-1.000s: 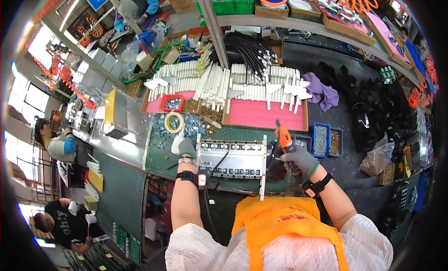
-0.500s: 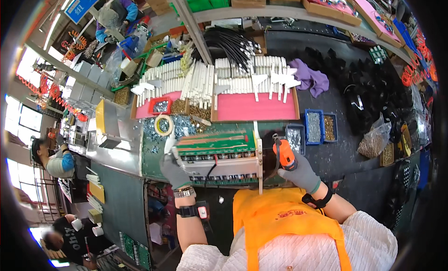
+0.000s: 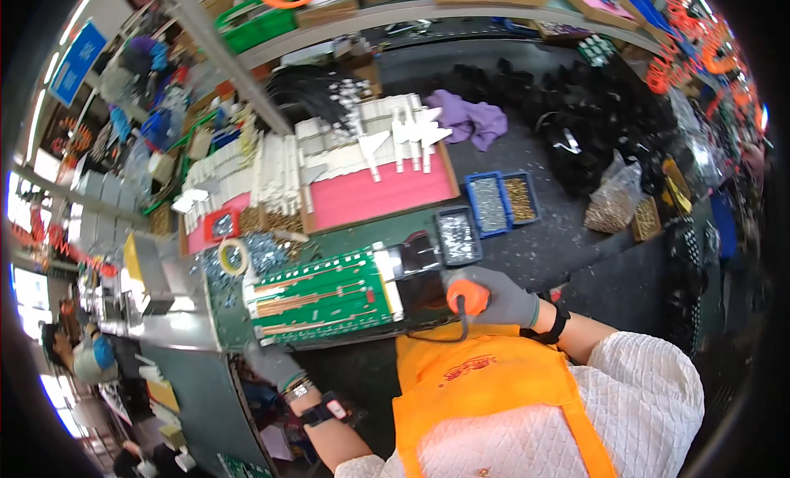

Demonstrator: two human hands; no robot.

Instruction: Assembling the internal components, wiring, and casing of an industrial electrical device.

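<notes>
A green circuit board [image 3: 317, 301] with copper-coloured strips lies face up on the bench, with a black and silver part [image 3: 418, 260] at its right end. My gloved left hand [image 3: 276, 365] is at the board's near left corner; its fingers are blurred and partly hidden, so their grip does not show. My gloved right hand [image 3: 506, 298] is wrapped round an orange electric screwdriver [image 3: 469, 297], seen end-on beside the board's right end. A dark cord hangs from the screwdriver, and its tip is hidden.
Behind the board are a pink-lined box [image 3: 370, 194] of white strips, a tape roll [image 3: 233, 256] and loose metal parts [image 3: 267, 256]. Blue bins [image 3: 489, 205] of screws stand at right, near a purple cloth [image 3: 469, 118] and black parts [image 3: 592, 124]. Co-workers are at left.
The view has swung. The board assembly has tipped so its green face shows upward. My left hand has moved to its near corner; the screwdriver has turned end-on and come closer to me.
</notes>
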